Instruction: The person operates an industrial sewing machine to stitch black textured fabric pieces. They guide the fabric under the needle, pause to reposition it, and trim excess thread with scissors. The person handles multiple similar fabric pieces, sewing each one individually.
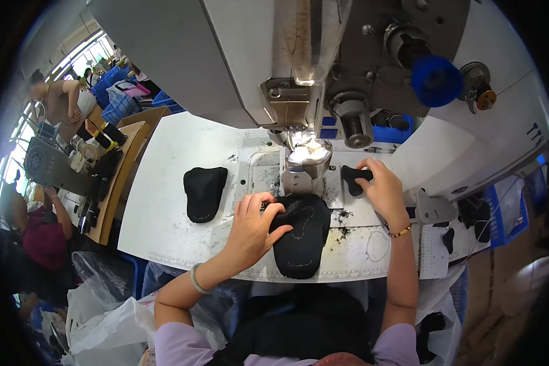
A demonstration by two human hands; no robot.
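A large black fabric piece (pixel 300 247), rounded and marked with a pale stitched outline, lies in front of the sewing machine's needle area (pixel 305 158). My left hand (pixel 253 226) grips its upper left edge, thumb and forefinger bent on top; part of that edge is hidden by the fingers. To the right of the needle area, my right hand (pixel 381 188) pinches a small black fabric piece (pixel 351 181) just above the white table. Another black piece (pixel 204 194) of similar shape to the large one lies flat on the left, touched by neither hand.
The machine's white body (pixel 226 55) overhangs the white worktable (pixel 165 183). Dark lint lies around the needle plate. A blue bin (pixel 509 210) with black pieces stands at right. White plastic bags (pixel 104 314) hang below the left edge. Two people work at far left.
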